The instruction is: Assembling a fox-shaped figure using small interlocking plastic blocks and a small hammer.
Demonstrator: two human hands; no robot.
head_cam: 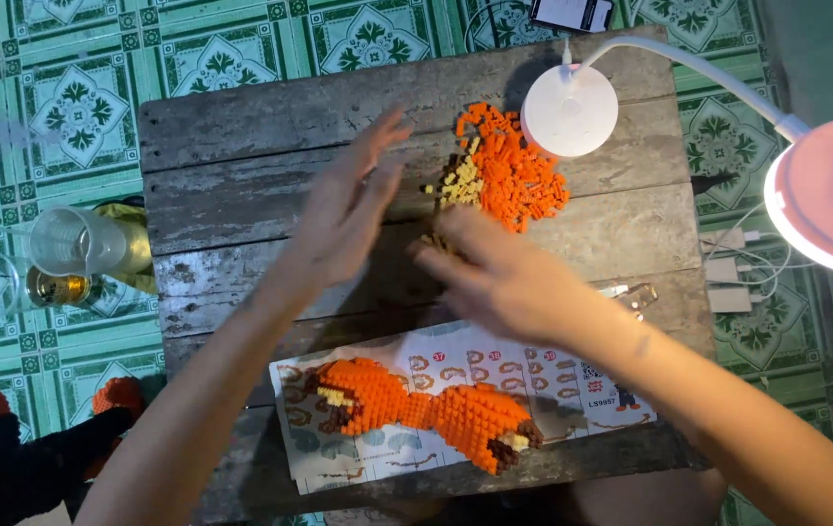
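My left hand (pixel 348 209) hovers flat and blurred over the middle of a worn wooden table (pixel 241 136), fingers spread, holding nothing. My right hand (pixel 499 278) reaches leftward across the table centre, fingers extended, just below a pile of small orange and yellow bricks (pixel 509 175). Whether it pinches a brick is hidden by blur. Near the table's front lies a half-built orange brick figure (pixel 426 409) with brown and yellow parts, resting on a printed instruction sheet (pixel 455 365).
A white desk lamp base (pixel 569 110) stands at the back right, its pink-lit head (pixel 826 195) hanging off the right side. A clear plastic piece (pixel 636 295) lies right. A plastic cup (pixel 75 242) and a glass stand on the green tiled floor at left. A phone (pixel 572 13) lies beyond the table.
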